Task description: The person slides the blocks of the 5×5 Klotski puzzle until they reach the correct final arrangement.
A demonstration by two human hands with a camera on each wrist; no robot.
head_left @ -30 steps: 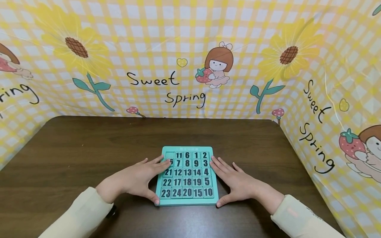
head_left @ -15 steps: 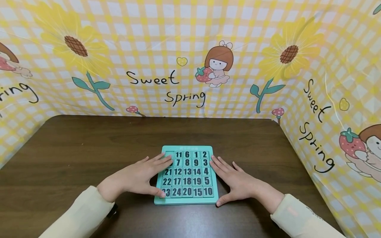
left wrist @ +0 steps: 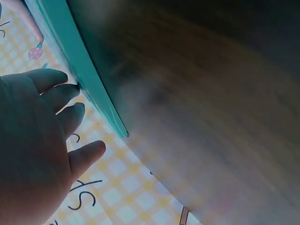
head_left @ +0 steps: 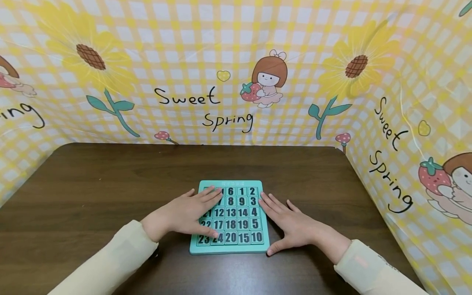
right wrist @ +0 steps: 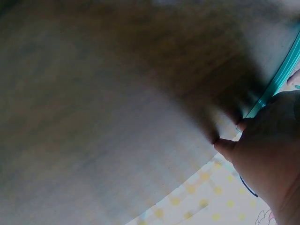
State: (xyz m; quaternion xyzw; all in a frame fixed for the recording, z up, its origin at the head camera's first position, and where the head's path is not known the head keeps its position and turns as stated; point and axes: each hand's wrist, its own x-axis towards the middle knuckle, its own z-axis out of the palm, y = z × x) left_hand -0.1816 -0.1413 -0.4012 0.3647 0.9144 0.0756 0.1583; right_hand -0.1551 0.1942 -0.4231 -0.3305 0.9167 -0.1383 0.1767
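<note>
A turquoise sliding number puzzle [head_left: 230,249] lies flat on the table, its black-numbered tiles facing up. My left hand [head_left: 186,215] is spread over its left part, fingers straight, covering the tiles in the upper left. Its thumb is over the bottom row, by the 24. Whether these fingers touch the tiles I cannot tell; in the left wrist view the left hand [left wrist: 37,140] appears beside the puzzle's turquoise edge [left wrist: 84,70]. My right hand [head_left: 296,225] rests along the right edge with straight fingers, its thumb at the lower right corner.
The brown wooden table [head_left: 110,176] has rounded back corners. A yellow checked cloth [head_left: 177,53] with printed flowers and words hangs behind it and along the sides. A small dark object [head_left: 155,250] shows under the left cuff.
My left hand has moved to the right from the puzzle's left edge, its fingers and thumb now over the tiles. The right hand and puzzle have stayed nearly in place.
</note>
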